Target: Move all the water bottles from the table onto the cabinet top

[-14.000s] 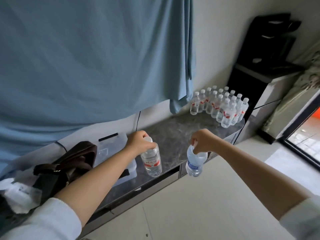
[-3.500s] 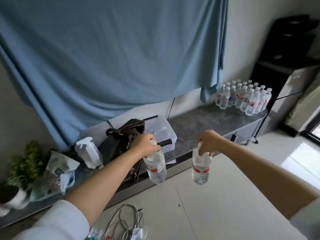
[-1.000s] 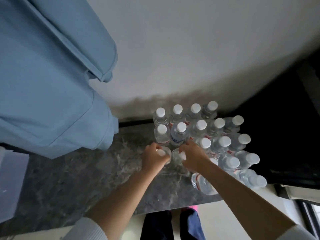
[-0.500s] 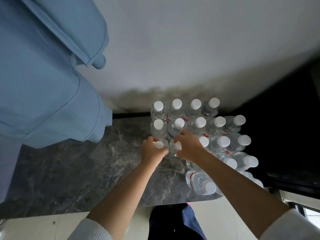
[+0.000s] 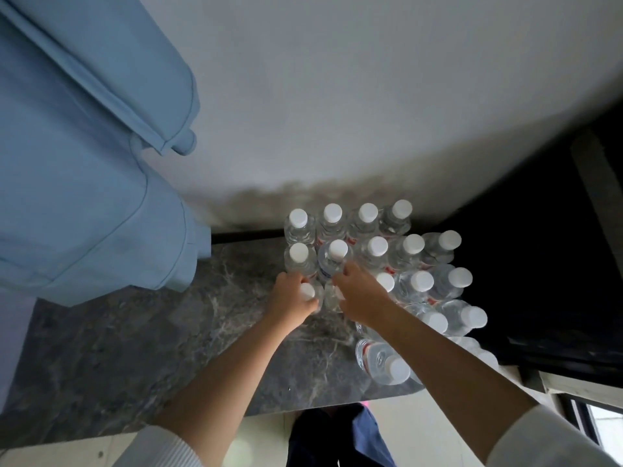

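Two water bottles were being set down on the cabinet top, at the near-left corner of the bottle cluster that stood against the wall. The left hand was curled round the neck of the left bottle, its white cap showing between the fingers. The right hand lay over the right bottle, fingers bent round its top; the cap itself was hidden. Both bottles stood upright, just beside the cluster's front row, and seemed to have reached the surface, though the bases could not be seen.

By my reading the step in hand was placement. The next move would call for both grips to loosen and lift straight up, so as not to knock the close-packed neighbours.

The bottles were clear ribbed plastic, round, with white screw caps and red-and-white labels; one nearest the hands bore a blue label. The cabinet top was grey veined stone, smooth and matt. To the cluster's left hung a blue curtain of soft folded cloth; to its right stood a dark appliance.
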A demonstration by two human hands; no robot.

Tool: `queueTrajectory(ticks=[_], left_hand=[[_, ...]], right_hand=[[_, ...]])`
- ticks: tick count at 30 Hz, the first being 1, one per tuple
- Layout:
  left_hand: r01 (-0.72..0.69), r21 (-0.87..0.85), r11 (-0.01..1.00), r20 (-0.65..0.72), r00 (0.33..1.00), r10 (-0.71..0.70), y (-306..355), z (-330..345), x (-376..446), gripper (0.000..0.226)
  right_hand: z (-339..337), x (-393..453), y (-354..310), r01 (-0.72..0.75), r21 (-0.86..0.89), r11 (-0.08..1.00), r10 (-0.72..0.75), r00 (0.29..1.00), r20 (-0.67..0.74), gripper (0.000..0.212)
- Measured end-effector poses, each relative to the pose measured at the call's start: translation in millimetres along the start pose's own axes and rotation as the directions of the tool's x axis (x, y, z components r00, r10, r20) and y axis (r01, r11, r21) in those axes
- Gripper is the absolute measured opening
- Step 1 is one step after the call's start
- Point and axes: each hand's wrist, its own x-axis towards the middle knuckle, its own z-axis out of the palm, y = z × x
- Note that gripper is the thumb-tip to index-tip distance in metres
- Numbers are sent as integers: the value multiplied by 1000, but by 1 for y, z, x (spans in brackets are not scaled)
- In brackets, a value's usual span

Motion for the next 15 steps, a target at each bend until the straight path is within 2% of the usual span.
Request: queueTrajectory(ticks=[4, 12, 15], left_hand=[[-46, 56, 997, -19, 999, 47, 1, 2, -4, 37], [22, -31, 999, -108, 994, -25, 9, 6, -4, 41], [29, -8, 1000, -76, 997, -29, 11, 7, -4, 41]], right_hand=[[2, 0, -1, -32, -13, 999, 32, 999, -11, 38], [2, 2, -1, -11, -55, 998, 10, 1000, -10, 38], [3, 2, 1, -4, -79, 997, 2, 1000, -23, 39]])
